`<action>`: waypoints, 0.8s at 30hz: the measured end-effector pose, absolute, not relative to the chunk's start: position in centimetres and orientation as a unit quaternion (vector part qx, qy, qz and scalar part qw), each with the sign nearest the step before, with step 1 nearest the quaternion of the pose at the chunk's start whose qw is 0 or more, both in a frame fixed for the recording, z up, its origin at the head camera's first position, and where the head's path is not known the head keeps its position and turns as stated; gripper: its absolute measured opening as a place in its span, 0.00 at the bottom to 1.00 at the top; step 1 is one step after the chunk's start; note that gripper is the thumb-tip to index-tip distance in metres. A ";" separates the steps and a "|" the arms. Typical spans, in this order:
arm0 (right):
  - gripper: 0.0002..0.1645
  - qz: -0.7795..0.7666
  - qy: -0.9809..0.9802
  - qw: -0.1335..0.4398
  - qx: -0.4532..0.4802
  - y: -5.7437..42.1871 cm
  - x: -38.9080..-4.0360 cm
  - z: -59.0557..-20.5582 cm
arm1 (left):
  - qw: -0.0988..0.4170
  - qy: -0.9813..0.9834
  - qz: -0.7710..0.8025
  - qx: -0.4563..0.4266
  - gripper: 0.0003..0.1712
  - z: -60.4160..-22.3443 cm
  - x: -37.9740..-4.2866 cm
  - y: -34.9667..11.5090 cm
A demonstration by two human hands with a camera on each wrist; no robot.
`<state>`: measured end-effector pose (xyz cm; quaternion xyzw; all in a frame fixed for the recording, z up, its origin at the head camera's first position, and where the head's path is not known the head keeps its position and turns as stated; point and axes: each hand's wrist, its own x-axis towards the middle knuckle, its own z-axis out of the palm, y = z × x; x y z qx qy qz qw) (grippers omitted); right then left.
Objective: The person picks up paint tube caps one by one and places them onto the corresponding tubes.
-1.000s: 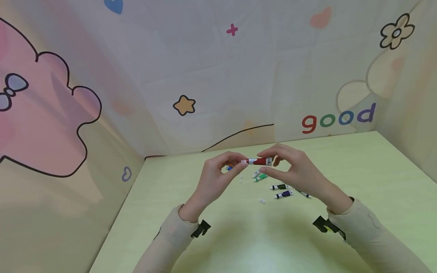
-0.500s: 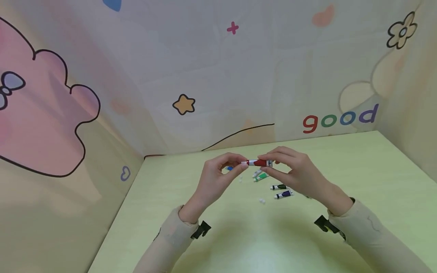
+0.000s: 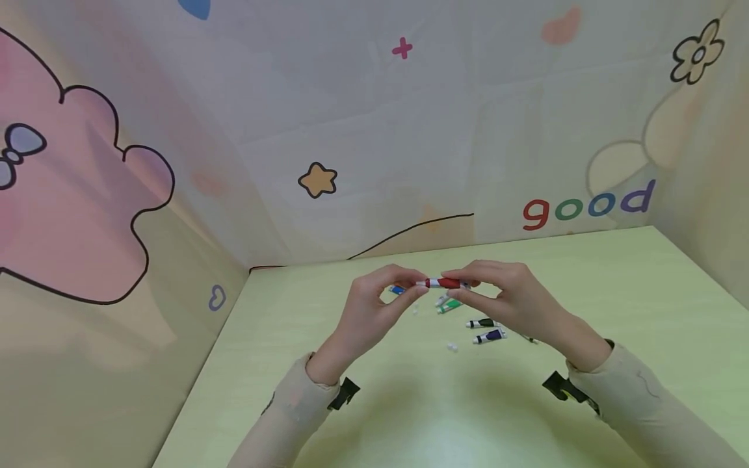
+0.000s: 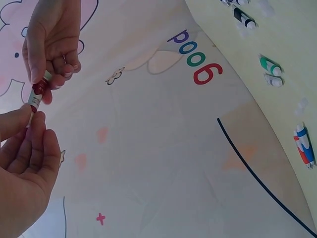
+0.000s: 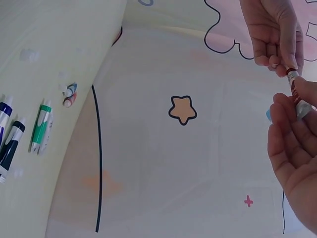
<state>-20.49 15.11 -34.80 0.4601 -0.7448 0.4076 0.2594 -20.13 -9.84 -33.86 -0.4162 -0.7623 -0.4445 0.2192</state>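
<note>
- Your left hand pinches the narrow pale end of the red paint tube between thumb and fingers; they cover that end, so you cannot tell how the cap sits.
- Just beyond those left fingers, a blue tube lies on the worktop, with an orange-red tube alongside it in the left wrist view.
- The red tube is held above the worktop, right of your left fingers and left of your right ones. Its long axis runs nearly level from 1 hand to the other, narrow end left, flat tail right. Neither hand is nearer: both touch it.
- Below the tube, between your 2 sets of fingers, you see a white tube beside a green tube, and nearer you some small pale pieces, too small to identify.
- Nearer you than your right fingers lie a black-banded tube and a violet tube.
- Your right hand grips the red tube's body towards its tail, thumb below and fingers above.
</note>
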 end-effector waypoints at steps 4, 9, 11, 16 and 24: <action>0.20 0.417 -0.753 0.238 0.449 15.1 -20.3 -34.7 | 0.235 -0.757 -0.431 -0.431 0.10 -33.9 -20.2 -9.9; 0.20 0.429 -0.758 0.210 0.443 15.2 -20.1 -34.5 | 0.257 -0.748 -0.414 -0.451 0.10 -33.9 -20.3 -9.9; 0.19 0.434 -0.760 0.196 0.442 15.2 -20.1 -34.5 | 0.264 -0.744 -0.409 -0.457 0.10 -34.0 -20.3 -10.0; 0.16 0.448 -0.768 0.155 0.432 15.3 -20.1 -34.4 | 0.270 -0.733 -0.404 -0.475 0.09 -34.1 -20.4 -10.1; 0.13 0.471 -0.781 0.079 0.404 15.6 -20.2 -34.4 | 0.268 -0.727 -0.412 -0.479 0.10 -34.5 -20.4 -10.0</action>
